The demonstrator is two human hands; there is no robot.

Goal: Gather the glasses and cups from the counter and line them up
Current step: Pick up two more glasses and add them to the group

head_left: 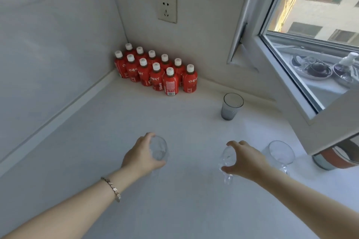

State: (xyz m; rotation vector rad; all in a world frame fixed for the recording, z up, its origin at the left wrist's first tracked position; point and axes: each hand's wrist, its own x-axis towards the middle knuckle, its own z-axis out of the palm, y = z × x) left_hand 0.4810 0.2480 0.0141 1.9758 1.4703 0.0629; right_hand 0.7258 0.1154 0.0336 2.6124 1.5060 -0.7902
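On the white counter (116, 126) my left hand (140, 155) wraps around a clear glass (159, 149) at centre left. My right hand (244, 159) grips a second clear glass (226, 161) from its right side; its base shows below my thumb. A third clear glass with a handle (280, 153) stands just right of my right hand, untouched. Farther back, near the window, a smoky grey tumbler (231, 105) stands upright by itself.
Several red drink bottles (155, 72) with white caps fill the back corner under a wall socket (167, 8). An open window frame (291, 83) juts over the counter's right side. A round pot (334, 159) sits partly under it at the right edge.
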